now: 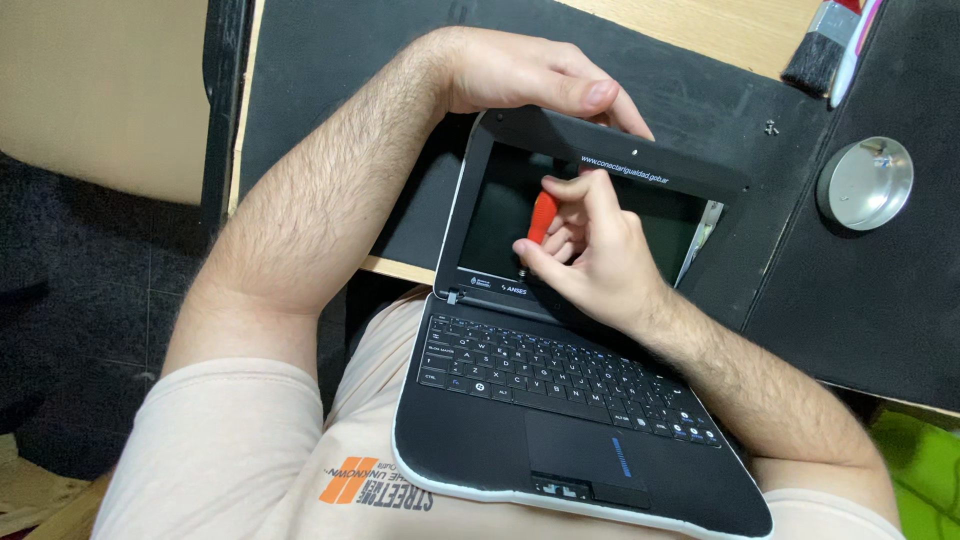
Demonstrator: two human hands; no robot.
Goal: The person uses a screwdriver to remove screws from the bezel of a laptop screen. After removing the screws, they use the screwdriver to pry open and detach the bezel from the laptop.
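Note:
A small black laptop (pixel 560 390) with a white edge rests on my lap, its lid open. My left hand (pixel 520 75) grips the top edge of the lid (pixel 620 150), thumb on the bezel. My right hand (pixel 585 255) holds a short screwdriver with an orange-red handle (pixel 541 216), its tip set against the lower bezel of the dark screen (pixel 495 215). The fingers hide part of the tool's shaft.
A black mat (pixel 860 300) covers the wooden desk behind the laptop. On it lie a round metal tin (pixel 865 183), a small loose screw (pixel 771 127) and a brush (pixel 822 45) at the far right. A green object (pixel 925 465) shows at the lower right.

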